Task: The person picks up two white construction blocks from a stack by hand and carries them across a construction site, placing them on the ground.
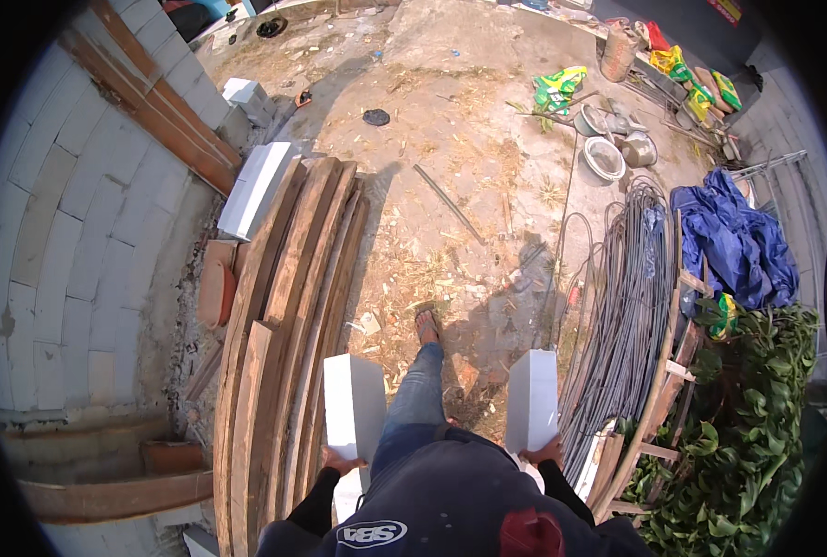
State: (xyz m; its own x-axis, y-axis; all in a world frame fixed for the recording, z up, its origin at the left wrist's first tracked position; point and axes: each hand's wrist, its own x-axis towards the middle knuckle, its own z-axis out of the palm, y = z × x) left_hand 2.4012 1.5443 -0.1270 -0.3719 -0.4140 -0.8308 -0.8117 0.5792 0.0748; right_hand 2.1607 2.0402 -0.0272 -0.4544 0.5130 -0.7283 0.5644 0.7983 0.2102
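My left hand (pixel 342 460) is closed on a long white block (pixel 356 404) at my left side, its fingers wrapped over the block's edge. On my right side a second white block (pixel 531 399) is held the same way by my right hand (pixel 545 452). Both blocks point forward, one on each side of my body, apart from the ground as far as I can see. My body hides the near ends of the blocks. One foot (pixel 426 327) in a sandal is stepping forward between them.
Stacked wooden planks (pixel 288 325) lie along my left, beside a block wall (pixel 70 232). On the right are bundled steel rods (pixel 618 306), a bamboo ladder (pixel 662 371), a blue tarp (pixel 738 241) and leafy plants (pixel 748 418). Buckets (pixel 604 159) stand farther ahead; a bar (pixel 449 204) lies on the ground.
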